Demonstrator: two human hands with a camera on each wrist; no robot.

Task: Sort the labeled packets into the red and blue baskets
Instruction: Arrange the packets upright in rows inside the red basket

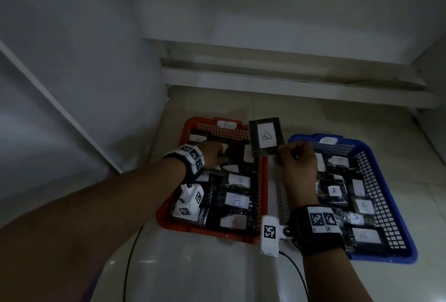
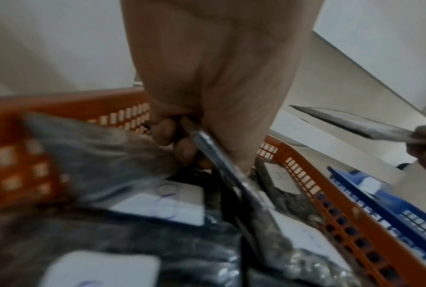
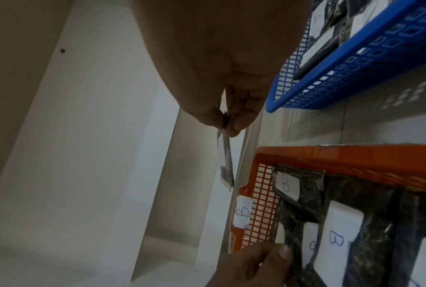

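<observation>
A red basket (image 1: 263, 181) on the left holds several dark packets with white "B" labels. A blue basket (image 1: 391, 195) on the right holds several "A" packets. My right hand (image 1: 293, 157) pinches the lower corner of a dark packet labelled "B" (image 1: 265, 136), held upright between the two baskets. In the right wrist view that packet (image 3: 225, 161) hangs edge-on from my fingertips (image 3: 231, 120). My left hand (image 1: 214, 155) is inside the red basket (image 2: 330, 184); its curled fingers (image 2: 165, 132) grip the edge of a packet (image 2: 222, 161) there.
Both baskets stand on a pale floor by a white wall and a low white ledge (image 1: 289, 84). White paper tags marked "B" (image 1: 226, 124) and another (image 1: 328, 140) are stuck on the baskets' far rims. A black cable (image 1: 130, 253) runs across the floor near me.
</observation>
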